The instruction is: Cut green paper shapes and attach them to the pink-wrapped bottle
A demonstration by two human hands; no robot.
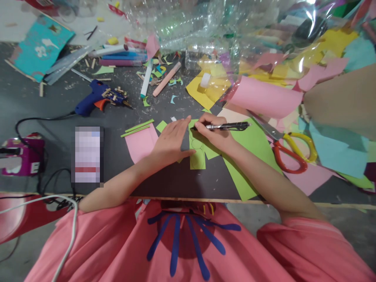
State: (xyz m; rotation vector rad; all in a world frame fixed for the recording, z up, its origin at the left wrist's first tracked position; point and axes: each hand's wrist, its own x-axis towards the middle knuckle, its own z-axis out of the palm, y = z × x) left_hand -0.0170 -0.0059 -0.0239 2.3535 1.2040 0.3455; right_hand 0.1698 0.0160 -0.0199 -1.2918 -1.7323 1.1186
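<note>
My right hand (213,131) is closed around a black and silver pen (232,126), its tip down at the upper part of a narrow green paper strip (197,161). Rounded outlines are drawn on that strip. Flat on the table, my left hand (173,137) lies with its fingers stretched out, the thumb at the strip's left edge. Beside it is a pink paper piece (142,143) with thin green strips (140,126) across its top. Under my right forearm spreads a larger green sheet (243,160).
Scissors (293,150) with red and yellow handles lie at right, near a pink-wrapped plastic bottle (264,96). At left are a blue glue gun (95,96), a phone (87,154) and cables. Markers (167,78), paper scraps and clear plastic bottles (182,23) crowd the back.
</note>
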